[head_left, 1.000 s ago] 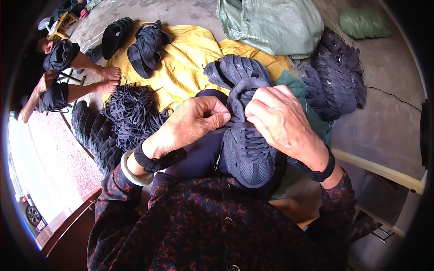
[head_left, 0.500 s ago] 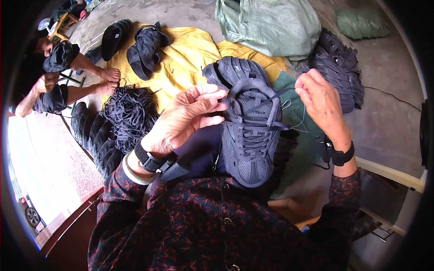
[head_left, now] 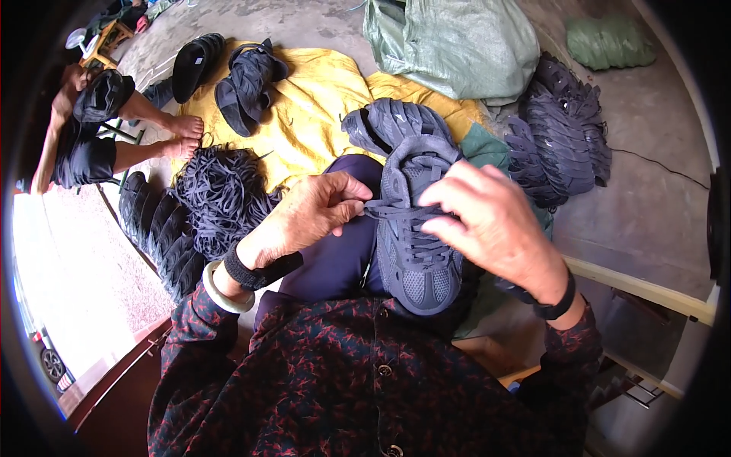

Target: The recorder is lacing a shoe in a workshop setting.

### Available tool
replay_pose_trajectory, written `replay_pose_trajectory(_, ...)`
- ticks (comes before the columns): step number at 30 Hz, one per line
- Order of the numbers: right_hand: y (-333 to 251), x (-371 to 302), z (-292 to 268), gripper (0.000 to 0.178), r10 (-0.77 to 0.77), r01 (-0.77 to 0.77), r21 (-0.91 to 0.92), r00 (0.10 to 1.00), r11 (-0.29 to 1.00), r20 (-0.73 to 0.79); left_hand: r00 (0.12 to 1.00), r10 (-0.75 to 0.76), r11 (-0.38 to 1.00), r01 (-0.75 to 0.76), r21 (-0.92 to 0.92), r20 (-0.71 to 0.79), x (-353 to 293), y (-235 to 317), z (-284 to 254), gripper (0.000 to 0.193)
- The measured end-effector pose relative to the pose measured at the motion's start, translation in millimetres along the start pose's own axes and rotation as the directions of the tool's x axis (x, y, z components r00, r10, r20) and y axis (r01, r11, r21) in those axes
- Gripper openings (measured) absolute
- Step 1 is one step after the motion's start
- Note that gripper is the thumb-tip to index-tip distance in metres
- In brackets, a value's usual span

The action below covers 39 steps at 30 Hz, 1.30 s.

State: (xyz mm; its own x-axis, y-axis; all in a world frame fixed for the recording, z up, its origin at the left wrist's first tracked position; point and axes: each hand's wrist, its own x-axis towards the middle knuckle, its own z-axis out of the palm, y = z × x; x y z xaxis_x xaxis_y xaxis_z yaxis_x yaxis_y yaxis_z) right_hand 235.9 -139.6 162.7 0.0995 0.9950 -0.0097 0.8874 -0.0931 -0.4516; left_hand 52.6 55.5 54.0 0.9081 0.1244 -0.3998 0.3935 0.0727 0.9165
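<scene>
A flat dark-grey lace [head_left: 390,208] is pinched by the left hand [head_left: 318,212], seemingly for tension over the dark-grey mesh sneaker [head_left: 423,280]; the right hand [head_left: 499,230] is blurred, its hold unclear.

No text is readable; a small white label [head_left: 199,61] marks a black item [head_left: 190,80].

Grey concrete floor [head_left: 643,221] spread through the room, a thin dark cable [head_left: 661,161] curving over it at the right. A creased yellow sheet [head_left: 324,80] covered its middle. A wooden stool [head_left: 114,34] stood at the upper left. Strong daylight bleached the paving [head_left: 91,263] at the left, near a car wheel [head_left: 52,365].
</scene>
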Motion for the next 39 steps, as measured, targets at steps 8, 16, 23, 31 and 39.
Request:
replay_pose_trajectory(8, -2, 19, 28, 0.012, -0.133, 0.131, -0.038, 0.990, 0.991, -0.046, 0.997, -0.061, 0.997, 0.063, -0.048, 0.040, -7, 4, -5, 0.023)
replay_pose_trajectory(16, 4, 41, 14, 0.019, 0.191, -0.190, 0.249, 0.981, 0.950, 0.022, 0.998, -0.066, 0.998, 0.066, -0.008, 0.002, -20, -2, -15, 0.021)
replay_pose_trajectory(23, -10, 22, 40, 0.022, -0.146, 0.152, -0.225, 0.988, 0.962, 0.046, 0.997, -0.067, 0.998, 0.068, -0.006, 0.022, -19, -5, -13, 0.020)
replay_pose_trajectory(31, 0, 47, 26, 0.017, 0.149, -0.148, 0.205, 0.989, 0.968, 0.010, 1.000, 0.005, 0.999, -0.006, 0.047, 0.012, -23, -10, -14, 0.020)
replay_pose_trajectory(39, 26, 70, 13, 0.033, 0.119, -0.218, 0.260, 0.930, 0.941, 0.347, 1.000, 0.004, 0.989, -0.008, 0.149, 0.024, -27, -5, -17, 0.022)
